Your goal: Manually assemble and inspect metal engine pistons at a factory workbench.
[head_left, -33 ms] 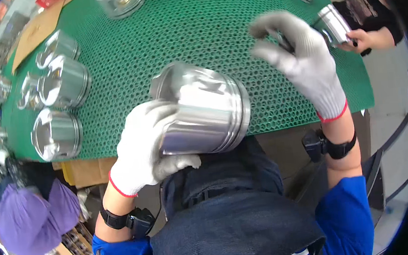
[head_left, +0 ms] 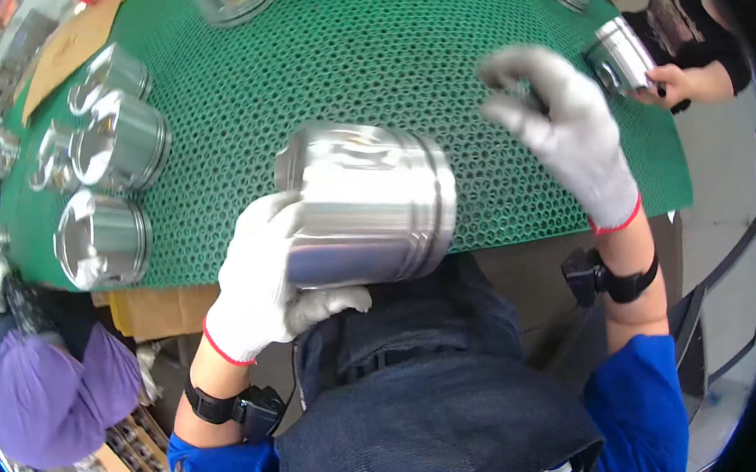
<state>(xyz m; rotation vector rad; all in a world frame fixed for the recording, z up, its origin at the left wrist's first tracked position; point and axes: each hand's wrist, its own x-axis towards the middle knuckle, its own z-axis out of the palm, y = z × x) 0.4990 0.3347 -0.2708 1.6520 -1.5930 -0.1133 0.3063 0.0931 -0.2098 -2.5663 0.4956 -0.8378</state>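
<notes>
A large shiny metal piston (head_left: pixel 366 201) lies tilted on its side at the near edge of the green mat, its ring grooves toward the right. My left hand (head_left: pixel 263 274), in a white knitted glove with red cuff, grips the piston's left end, thumb underneath. My right hand (head_left: pixel 567 122), gloved alike, hovers over the mat to the right of the piston, apart from it. Its fingers are curled, thumb and forefinger tips apart. A small dark shape shows within the curl, too blurred to name.
Several pistons (head_left: pixel 103 237) stand at the left of the green perforated mat (head_left: pixel 361 65), with more along its far side. At the right, a co-worker's hands (head_left: pixel 677 84) hold another piston (head_left: pixel 623 56). Cardboard (head_left: pixel 74 51) lies far left; a purple cloth-covered shape (head_left: pixel 43 396) stands below left.
The piston has turned slightly in my left hand, its right end shifting a little left. My right hand has dropped slightly nearer to me. The view has shifted a little.
</notes>
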